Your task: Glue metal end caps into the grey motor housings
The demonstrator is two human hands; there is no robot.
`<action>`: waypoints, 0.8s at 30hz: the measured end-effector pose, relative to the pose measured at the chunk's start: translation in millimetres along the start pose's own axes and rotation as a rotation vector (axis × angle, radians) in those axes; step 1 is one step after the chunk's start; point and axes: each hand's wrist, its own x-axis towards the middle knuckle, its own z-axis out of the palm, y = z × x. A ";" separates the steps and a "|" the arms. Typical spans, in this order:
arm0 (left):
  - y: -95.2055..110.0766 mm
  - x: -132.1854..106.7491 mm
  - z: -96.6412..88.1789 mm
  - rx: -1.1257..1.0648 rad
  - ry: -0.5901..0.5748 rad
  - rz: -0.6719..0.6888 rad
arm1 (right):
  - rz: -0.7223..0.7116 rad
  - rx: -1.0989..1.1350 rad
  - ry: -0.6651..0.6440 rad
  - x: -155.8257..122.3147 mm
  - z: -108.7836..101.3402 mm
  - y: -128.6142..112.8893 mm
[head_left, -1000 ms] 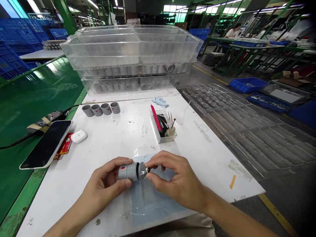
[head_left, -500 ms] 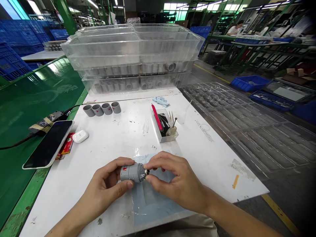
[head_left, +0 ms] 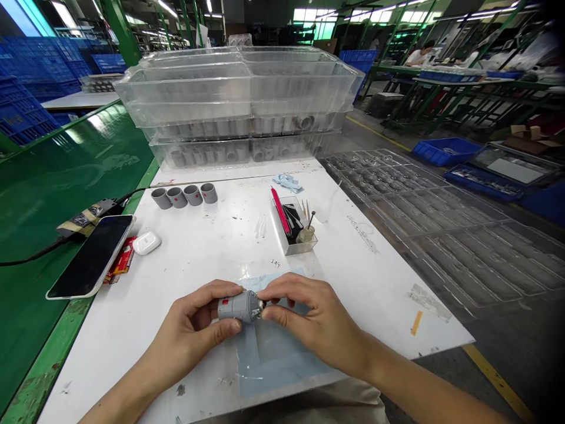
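A short grey cylinder (head_left: 236, 305) with a red mark lies sideways between my hands, low over the white table (head_left: 212, 247). My left hand (head_left: 196, 330) wraps it from the left, thumb underneath. At the cylinder's right end is a small metal part (head_left: 259, 305), and the fingertips of my right hand (head_left: 309, 324) pinch it. Under both hands lies a clear bluish plastic sheet (head_left: 273, 359).
A row of several grey cylinders (head_left: 185, 195) stands at the back left. A clear box with a red pen and small tools (head_left: 291, 227) sits mid-table. Stacked clear trays (head_left: 238, 106) fill the back; empty clear trays (head_left: 432, 224) lie right. A phone (head_left: 92, 256) and white earbud case (head_left: 147, 242) lie left.
Both hands keep their grip on the cylinder, which has turned slightly. The view has shifted a little; nothing on the table moved.
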 end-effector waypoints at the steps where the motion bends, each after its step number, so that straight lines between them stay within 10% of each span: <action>1: 0.4 -0.6 1.9 0.024 0.020 0.003 | 0.034 -0.021 0.029 -1.7 0.3 -2.1; 5: 3.2 -4.3 11.6 0.046 0.139 -0.055 | 0.161 -0.095 0.095 -13.0 0.4 -12.3; 12: 5.0 -4.0 16.2 0.332 0.262 0.012 | 0.606 0.301 -0.195 -26.4 -3.1 -13.4; 19: -6.8 1.6 30.3 0.506 -0.004 0.351 | 0.583 0.197 -0.400 -20.2 -17.1 -15.3; 24: -11.5 -1.3 36.4 0.412 0.118 0.186 | 0.421 -0.110 -0.094 -1.1 -61.7 -21.6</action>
